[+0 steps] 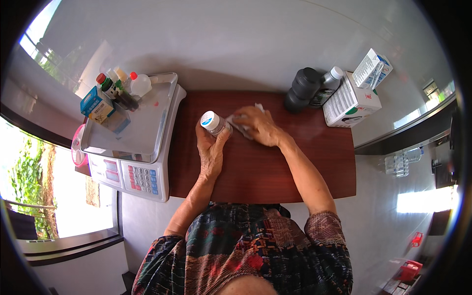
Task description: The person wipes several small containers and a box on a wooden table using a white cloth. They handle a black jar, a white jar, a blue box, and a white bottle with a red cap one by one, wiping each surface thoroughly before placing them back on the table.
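My left hand [210,153] is wrapped round a small clear bottle [214,123] with a white screw cap, holding it tilted above the dark red wooden table [265,172]. Its cap faces up and a little to the left. Close by on the right, my right hand [260,127] has its fingers closed on a thin whitish cloth or tissue [241,129], part of which sticks out beyond the knuckles. The cloth is against or right beside the bottle's side; whether it touches cannot be made out.
At left stands a white weighing scale [162,172] with its metal tray [145,142], bearing a blue box [97,104] and several small bottles. A black bottle [302,88], a dark bottle with silver cap [328,87] and white cartons [351,101] stand at back right against the grey wall.
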{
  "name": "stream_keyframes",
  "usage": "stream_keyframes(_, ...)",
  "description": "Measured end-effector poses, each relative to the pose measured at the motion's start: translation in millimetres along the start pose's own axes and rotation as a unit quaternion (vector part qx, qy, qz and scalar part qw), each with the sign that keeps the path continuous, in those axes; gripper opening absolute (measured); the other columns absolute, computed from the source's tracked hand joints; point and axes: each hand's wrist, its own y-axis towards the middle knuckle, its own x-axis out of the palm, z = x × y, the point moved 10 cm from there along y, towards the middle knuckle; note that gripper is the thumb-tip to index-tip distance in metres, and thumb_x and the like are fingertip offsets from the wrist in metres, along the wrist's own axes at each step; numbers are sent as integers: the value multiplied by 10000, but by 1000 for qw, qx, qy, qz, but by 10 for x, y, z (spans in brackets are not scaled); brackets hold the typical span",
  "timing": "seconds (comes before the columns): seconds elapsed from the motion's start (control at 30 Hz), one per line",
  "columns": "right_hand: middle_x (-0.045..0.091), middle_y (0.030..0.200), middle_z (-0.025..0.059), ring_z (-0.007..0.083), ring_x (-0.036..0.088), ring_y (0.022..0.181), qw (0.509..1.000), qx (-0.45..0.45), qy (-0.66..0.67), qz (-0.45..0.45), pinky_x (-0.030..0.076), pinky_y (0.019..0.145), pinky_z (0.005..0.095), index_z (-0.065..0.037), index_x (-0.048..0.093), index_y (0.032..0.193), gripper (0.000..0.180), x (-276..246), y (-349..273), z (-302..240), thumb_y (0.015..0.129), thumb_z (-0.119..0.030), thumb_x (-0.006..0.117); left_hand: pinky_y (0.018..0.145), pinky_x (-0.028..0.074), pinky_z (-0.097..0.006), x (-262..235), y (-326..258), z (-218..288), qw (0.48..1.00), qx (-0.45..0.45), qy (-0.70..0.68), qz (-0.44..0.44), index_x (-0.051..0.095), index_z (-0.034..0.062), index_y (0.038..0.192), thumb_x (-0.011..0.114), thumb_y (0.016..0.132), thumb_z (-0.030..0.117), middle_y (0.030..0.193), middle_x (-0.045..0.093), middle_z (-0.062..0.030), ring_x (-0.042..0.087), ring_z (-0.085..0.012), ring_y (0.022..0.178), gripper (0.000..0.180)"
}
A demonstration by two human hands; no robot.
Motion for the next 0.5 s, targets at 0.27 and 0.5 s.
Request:
stream_keyframes(0.27,467,1374,-19,235,332,1359,997,-32,-10,-76,242,1065,520,-192,645,1177,429,112,-1140,-594,779,-34,617,885,469,-298,27,-22,-115,999,-8,21,-33,340,25,1250,658,883,110,1096,519,-65,523,-136,997,493)
stream_keyframes(0.5,564,1290,-8,236,358,1352,995,30,69,-60,305,1068,479,-143,699,1067,441,-194,-2208,-579,700,71,580,880,477,-303,164,-9,-135,990,-6,98,-102,372,26,1251,689,864,148,1035,563,-50,551,-137,955,515)
